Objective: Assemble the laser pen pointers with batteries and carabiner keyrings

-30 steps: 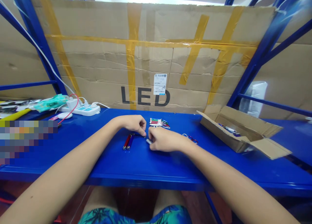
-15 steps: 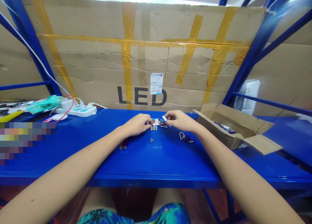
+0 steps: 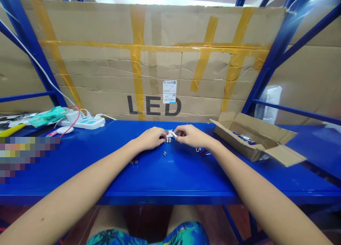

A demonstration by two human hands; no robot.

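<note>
Well left of the row of coloured tubes (image 3: 168, 132) on the blue worktop (image 3: 170, 181) lies a white power strip (image 3: 92, 123). Nearer the row, two tube ends (image 3: 136, 162) show past the left forearm. The left hand (image 3: 153, 138) has its fingers curled at the row's left end; whether it grips anything cannot be told. Just in front of the row sit small silvery pieces (image 3: 168, 140), with a loose metal piece (image 3: 164, 153) nearer the person. At the row's right end, the right hand (image 3: 188, 135) pinches a pale cylinder (image 3: 174, 134). Right of the row come clips (image 3: 204, 153), then an open cardboard box (image 3: 241, 145).
</note>
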